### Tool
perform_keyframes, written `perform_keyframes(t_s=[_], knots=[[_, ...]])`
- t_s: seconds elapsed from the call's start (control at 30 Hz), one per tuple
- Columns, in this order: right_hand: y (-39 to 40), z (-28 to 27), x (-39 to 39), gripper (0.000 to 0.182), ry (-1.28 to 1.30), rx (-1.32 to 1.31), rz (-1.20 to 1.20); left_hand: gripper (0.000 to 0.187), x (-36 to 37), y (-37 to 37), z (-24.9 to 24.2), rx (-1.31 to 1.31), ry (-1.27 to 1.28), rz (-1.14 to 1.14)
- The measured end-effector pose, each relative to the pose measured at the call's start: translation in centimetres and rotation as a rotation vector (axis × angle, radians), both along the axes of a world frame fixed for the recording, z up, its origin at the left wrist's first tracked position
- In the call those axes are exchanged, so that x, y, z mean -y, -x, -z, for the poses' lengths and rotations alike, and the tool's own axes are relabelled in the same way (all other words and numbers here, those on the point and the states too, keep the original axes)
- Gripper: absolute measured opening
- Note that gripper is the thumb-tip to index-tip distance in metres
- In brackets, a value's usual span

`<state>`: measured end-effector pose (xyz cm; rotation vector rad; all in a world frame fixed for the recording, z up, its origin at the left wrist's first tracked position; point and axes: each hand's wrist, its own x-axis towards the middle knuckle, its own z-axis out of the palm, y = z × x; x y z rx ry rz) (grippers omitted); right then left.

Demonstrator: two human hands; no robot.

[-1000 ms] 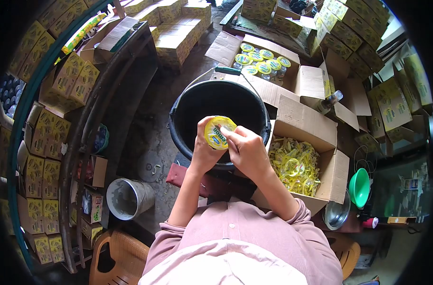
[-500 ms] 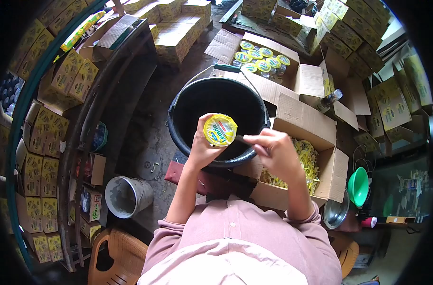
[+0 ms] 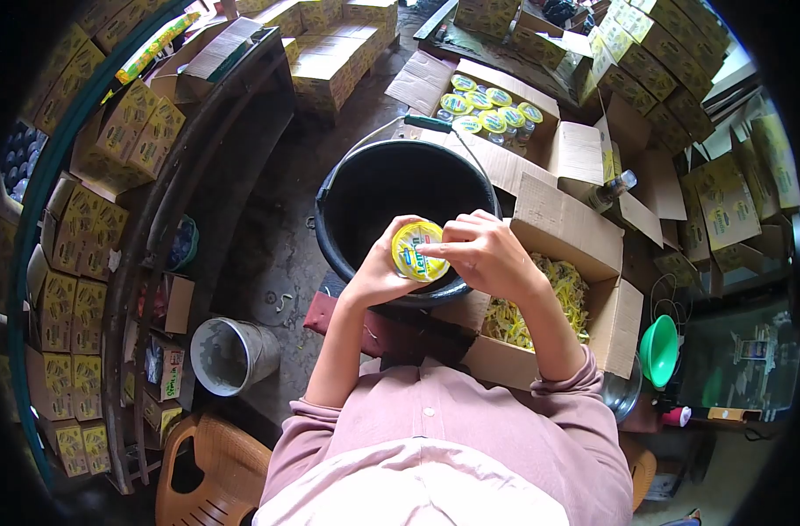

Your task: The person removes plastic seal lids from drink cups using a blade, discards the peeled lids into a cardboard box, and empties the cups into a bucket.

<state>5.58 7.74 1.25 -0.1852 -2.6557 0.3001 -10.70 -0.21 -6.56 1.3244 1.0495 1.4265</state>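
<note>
My left hand is wrapped round a cup with a yellow, printed lid reading "Lemon", tilted so the top faces me. My right hand lies against the right side of that lid, one finger reaching across it and the others curled. Whatever those curled fingers hold is hidden. Both hands are over the near rim of a large black bucket with a wire handle and green grip.
To the right is a carton of yellow strips. Beyond the bucket, an open carton holds several yellow-lidded cups. A grey bucket stands left, below shelves of yellow boxes. A green bowl sits far right.
My right hand has moved left and up onto the lid. The dark slim tool in its fingers before no longer shows. The cup has shifted slightly right and turned.
</note>
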Motion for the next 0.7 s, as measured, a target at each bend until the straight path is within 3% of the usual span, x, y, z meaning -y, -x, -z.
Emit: perform_keyframes(t_s=[0.2, 0.7], knots=[[0.0, -0.5, 0.5, 0.034, 0.046, 0.070, 0.022, 0.067, 0.0, -0.1, -0.4, 0.016, 0.008, 0.012], [0.1, 0.7, 0.1, 0.031, -0.131, 0.185, 0.011, 0.068, -0.1, 0.1, 0.3, -0.044, 0.030, 0.056]])
